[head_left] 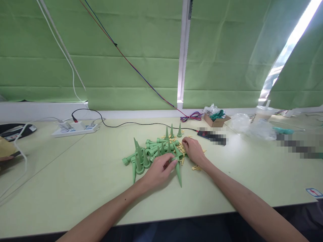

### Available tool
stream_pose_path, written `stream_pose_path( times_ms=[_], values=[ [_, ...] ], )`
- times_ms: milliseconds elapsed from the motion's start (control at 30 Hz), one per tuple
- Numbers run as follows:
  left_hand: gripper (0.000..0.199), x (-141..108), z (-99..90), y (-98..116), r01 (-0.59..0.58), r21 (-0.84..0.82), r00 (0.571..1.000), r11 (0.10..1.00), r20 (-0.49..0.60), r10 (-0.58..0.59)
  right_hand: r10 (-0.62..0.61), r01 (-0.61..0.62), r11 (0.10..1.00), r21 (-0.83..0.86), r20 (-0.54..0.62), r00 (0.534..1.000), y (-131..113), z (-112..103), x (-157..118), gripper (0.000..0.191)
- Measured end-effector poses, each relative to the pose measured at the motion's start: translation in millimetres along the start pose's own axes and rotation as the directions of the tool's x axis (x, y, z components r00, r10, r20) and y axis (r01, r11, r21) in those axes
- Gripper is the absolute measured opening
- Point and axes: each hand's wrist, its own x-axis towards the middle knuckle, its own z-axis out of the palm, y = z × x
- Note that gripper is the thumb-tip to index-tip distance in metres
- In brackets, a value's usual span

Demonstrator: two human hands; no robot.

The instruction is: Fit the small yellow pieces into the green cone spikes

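My left hand (161,168) is closed around the wide end of a green plastic spike (178,174), whose point is directed down toward the front of the table. Just right of it, my right hand (193,150) reaches into small yellow plastic pieces (182,160) with its fingertips pinched together. Whatever lies between those fingertips is hidden. A pile of green spikes (151,151) lies behind and left of my left hand, some standing on their wide ends, others on their sides. A few upright spikes (179,130) stand at the back.
A phone (204,134) on a black cable lies behind my right hand. Further back are a small cardboard box (216,121), coiled wire (193,116), a plastic bag (239,122) and a lidded cup (262,114). A power strip (75,131) sits on the table (101,178) at left.
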Motion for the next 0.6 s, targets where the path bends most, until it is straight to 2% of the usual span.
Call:
stream_pose_path(
  times_ms=[200,400,500,600],
  values=[
    [0.033,-1,-2.2,4,0.058,-0.066,0.998,0.996,0.010,-0.057,-0.051,0.063,0.994,0.087,-0.128,0.990,0,-3,-3,0.020],
    [0.035,-1,-2.8,5,0.085,-0.093,0.996,0.992,0.006,-0.085,-0.100,0.188,0.940,0.285,-0.296,0.950,-11,-13,-11,0.016],
    [0.033,-1,-3.2,6,0.083,-0.100,0.996,0.992,-0.004,-0.084,-0.078,0.195,0.920,0.339,-0.327,0.942,-22,-18,-18,0.016],
    [0.033,-1,-3.7,5,0.083,-0.095,0.996,0.992,0.000,-0.084,-0.091,0.206,0.902,0.379,-0.300,0.950,-32,-17,-27,0.019]
  ],
)
